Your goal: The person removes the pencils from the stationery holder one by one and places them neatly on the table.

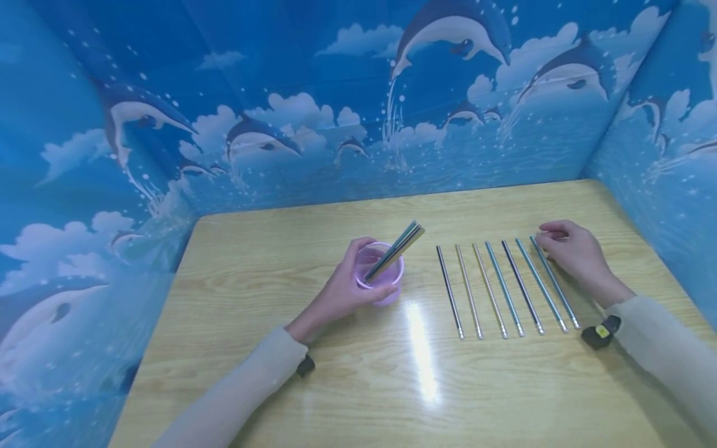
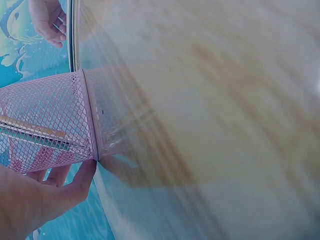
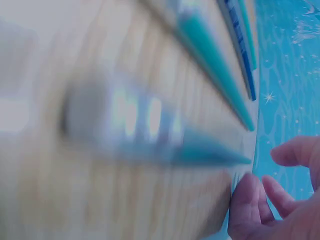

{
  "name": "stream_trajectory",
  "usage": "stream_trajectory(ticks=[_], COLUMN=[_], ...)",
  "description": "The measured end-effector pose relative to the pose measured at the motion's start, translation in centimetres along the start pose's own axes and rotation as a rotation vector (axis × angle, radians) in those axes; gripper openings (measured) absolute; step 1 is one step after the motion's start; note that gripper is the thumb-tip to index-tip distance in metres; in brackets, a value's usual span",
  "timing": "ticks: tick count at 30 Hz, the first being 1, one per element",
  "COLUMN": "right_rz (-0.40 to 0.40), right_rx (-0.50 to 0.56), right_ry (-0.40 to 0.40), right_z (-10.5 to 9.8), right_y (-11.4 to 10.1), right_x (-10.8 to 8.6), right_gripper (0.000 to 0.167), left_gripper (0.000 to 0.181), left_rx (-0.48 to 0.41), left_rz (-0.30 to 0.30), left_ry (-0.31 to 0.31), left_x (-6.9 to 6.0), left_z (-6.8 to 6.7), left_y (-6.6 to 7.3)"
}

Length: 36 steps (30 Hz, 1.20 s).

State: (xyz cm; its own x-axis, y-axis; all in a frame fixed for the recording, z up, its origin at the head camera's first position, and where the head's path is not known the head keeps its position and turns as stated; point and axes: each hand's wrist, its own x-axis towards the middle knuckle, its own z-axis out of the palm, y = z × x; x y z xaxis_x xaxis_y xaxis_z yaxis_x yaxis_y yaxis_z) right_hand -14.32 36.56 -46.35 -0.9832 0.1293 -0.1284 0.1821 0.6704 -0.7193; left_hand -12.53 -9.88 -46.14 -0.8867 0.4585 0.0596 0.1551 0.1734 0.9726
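A blue backdrop [image 1: 330, 74] printed with leaping dolphins, clouds and spray rises behind and on both sides of a wood-grain table [image 1: 241, 274], whose surface carries a bright streak of reflected light. Two pale sleeves reach in from the near side, the left sleeve [image 1: 241, 386] from the lower left and the right sleeve [image 1: 661, 348] from the lower right.

Right of the table's middle lies a row of seven pencils [image 1: 504, 289], side by side and apart from one another, in dark, tan, teal and dark blue tones. The left hand [image 1: 343, 283] grips a pink mesh cup [image 1: 388, 295], thumb on the near side and fingers round the far side; the cup stands on the table, left of the row. The right hand [image 1: 577, 252] is loosely bent with parted fingers and holds nothing, close by the far end of the rightmost pencil [image 1: 554, 281]; whether it touches that pencil cannot be told.

Inside the cup a small bundle of pencils [image 1: 394, 252] leans toward the far right, tops above the rim. Smallest are the row's silvery ends [image 1: 521, 333], turned toward the person.
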Motion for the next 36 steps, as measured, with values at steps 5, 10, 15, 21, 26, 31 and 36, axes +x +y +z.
stream_trajectory(ticks=[5, 10, 15, 21, 26, 31, 36], right_rz=[0.065, 0.044, -0.014, -0.086, -0.126, -0.179, -0.224], right_rx=[0.192, 0.343, 0.406, 0.501, 0.599, 0.679, 0.656], right_ry=[0.072, 0.146, 0.157, 0.132, 0.108, 0.083, 0.057], right_z=[0.7, 1.8, 3.0, 4.3, 5.4, 6.9, 8.3], right_y=[-0.8, -2.8, -5.1, -7.7, -9.6, -11.2, -12.8], right_x=[-0.7, -1.8, -2.6, -3.5, -4.2, -4.6, -5.1], right_gripper=[0.056, 0.033, 0.026, 0.023, 0.021, 0.022, 0.028], left_gripper=[0.089, 0.088, 0.089, 0.088, 0.088, 0.09, 0.091], left_rx=[0.004, 0.007, 0.001, 0.008, 0.005, 0.001, 0.008], left_rz=[-0.003, 0.002, 0.002, 0.009, 0.007, -0.002, 0.0], left_ry=[0.001, 0.0, -0.005, -0.007, -0.007, -0.007, -0.008], left_x=[0.0, -0.1, -0.2, -0.1, 0.0, -0.1, 0.0], left_z=[0.0, -0.1, -0.1, -0.1, 0.0, -0.1, -0.1], left_y=[-0.1, -0.3, -0.3, -0.3, -0.2, -0.1, -0.1])
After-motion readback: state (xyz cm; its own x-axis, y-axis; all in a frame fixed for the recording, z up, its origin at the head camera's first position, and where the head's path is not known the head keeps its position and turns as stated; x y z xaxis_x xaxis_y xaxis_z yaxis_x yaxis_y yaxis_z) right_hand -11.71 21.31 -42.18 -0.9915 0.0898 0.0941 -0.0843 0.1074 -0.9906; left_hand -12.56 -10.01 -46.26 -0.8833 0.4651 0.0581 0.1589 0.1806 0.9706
